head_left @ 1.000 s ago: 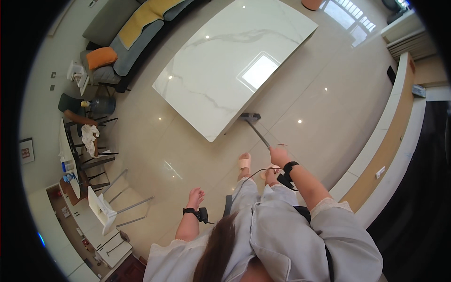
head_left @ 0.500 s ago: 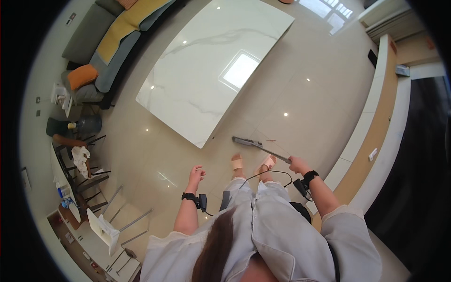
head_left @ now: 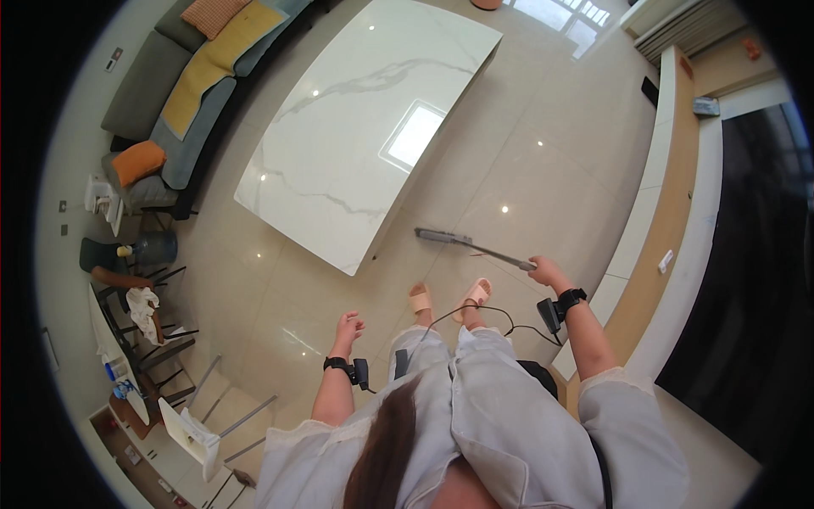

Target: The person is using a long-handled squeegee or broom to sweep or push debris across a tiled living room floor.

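Observation:
My right hand [head_left: 549, 273] is closed round the grey handle of a long-handled broom [head_left: 445, 237]. Its dark grey head rests on the tiled floor, just beyond my feet and right of the marble-topped table [head_left: 297, 182]. A thin reddish strip [head_left: 480, 254] lies on the floor by the broom, partly hidden by the handle. To the left, my left hand [head_left: 347, 329] hangs in the air with its fingers loosely bent and apart, and nothing shows in it.
My feet wear pink slippers [head_left: 475, 293]. A black cable [head_left: 509, 322] loops in front of my legs. Along the right runs a low white and wood cabinet [head_left: 649, 204]. A grey sofa [head_left: 144, 85], a water bottle [head_left: 157, 248] and a white high chair [head_left: 188, 437] stand at left.
The broom head and my right hand have moved forward, farther from my feet. The handle now crosses over the reddish strip. My left hand hangs much as before, and the view has shifted slightly.

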Demonstrator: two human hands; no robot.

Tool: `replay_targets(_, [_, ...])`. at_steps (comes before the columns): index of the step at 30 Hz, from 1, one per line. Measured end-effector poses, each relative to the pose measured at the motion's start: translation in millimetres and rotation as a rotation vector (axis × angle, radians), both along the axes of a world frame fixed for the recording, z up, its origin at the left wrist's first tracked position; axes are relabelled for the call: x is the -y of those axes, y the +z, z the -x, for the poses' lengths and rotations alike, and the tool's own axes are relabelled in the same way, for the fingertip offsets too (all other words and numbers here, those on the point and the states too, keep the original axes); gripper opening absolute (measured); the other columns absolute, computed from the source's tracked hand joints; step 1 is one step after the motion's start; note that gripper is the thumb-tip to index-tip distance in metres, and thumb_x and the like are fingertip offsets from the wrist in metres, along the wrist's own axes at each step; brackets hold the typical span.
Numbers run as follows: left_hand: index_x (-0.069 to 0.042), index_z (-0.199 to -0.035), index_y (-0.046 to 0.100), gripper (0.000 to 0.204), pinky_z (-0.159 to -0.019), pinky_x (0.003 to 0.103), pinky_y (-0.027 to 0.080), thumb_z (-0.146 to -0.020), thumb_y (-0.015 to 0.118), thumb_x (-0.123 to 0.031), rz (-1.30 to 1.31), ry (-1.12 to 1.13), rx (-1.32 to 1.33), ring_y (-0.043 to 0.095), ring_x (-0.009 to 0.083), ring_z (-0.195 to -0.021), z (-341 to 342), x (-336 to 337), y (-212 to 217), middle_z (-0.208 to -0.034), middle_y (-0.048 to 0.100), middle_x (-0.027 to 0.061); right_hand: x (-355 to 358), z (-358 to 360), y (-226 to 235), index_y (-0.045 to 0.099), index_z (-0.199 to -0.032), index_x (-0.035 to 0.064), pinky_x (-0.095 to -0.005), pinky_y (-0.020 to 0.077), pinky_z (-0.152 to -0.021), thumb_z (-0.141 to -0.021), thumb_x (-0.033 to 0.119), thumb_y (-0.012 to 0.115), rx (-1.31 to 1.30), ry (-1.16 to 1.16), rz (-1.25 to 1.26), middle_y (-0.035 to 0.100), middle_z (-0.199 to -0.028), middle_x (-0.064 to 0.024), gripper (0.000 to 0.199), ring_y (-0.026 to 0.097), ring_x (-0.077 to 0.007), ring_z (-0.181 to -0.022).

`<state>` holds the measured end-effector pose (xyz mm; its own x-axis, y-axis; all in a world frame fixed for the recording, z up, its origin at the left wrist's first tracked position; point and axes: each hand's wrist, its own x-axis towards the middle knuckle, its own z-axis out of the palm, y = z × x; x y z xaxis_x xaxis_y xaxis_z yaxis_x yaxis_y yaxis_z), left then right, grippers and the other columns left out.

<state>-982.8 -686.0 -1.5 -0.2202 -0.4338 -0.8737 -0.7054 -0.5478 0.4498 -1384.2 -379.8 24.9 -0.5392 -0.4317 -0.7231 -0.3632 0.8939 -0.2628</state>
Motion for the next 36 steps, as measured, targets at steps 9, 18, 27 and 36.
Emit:
replay_targets(9, [-0.009,-0.098,0.041,0.025,-0.055,0.023,0.040,-0.074,0.041,-0.013,-0.036,0.101,0.020,0.051,0.0113,-0.067,-31.4,-36.5,-0.5,-0.074,0.051,0.0021,-14.8,9.1,-26.1,0.054,-0.086,0.0032,-0.0389,0.0422,-0.067,-0.070,0.016,0.044,-0.175,-0.098,0.094,0.055,-0.082,-0.0185,0.023,0.052,-0.0331,-0.077])
replay_targets(18, [-0.009,-0.099,0.041,0.025,-0.054,0.023,0.040,-0.075,0.041,-0.011,-0.012,0.126,0.040,0.052,0.0107,-0.066,-56.1,-43.6,5.2,-0.074,0.051,0.0022,-40.6,-29.4,-64.6,0.054,-0.084,0.0013,-0.0381,0.0425,-0.069,-0.070,0.012,0.045,-0.046,-0.269,-0.030,0.055,-0.083,-0.0194,0.020,0.052,-0.0329,-0.080])
replay_targets(27, [-0.011,-0.099,0.040,0.025,-0.057,0.027,0.041,-0.074,0.041,-0.013,-0.052,0.024,0.026,0.051,0.0133,-0.070,-57.8,-22.5,-10.1,-0.076,0.050,0.0028,-41.2,-113.3,0.4,0.054,-0.090,0.0073,-0.0379,0.0426,-0.070,-0.067,0.009,0.043,0.041,-0.015,-0.104,0.055,-0.085,-0.0177,0.025,0.052,-0.0313,-0.082])
replay_targets(36, [-0.011,-0.100,0.040,0.027,-0.059,0.026,0.040,-0.073,0.041,-0.014,-0.101,-0.072,-0.098,0.051,0.0120,-0.071,-22.2,28.1,-26.1,-0.077,0.049,0.0020,-110.0,-186.8,-29.6,0.054,-0.093,0.0089,-0.0392,0.0419,-0.068,-0.068,0.014,0.045,-0.128,-0.317,0.136,0.055,-0.082,-0.0167,0.027,0.052,-0.0318,-0.078])
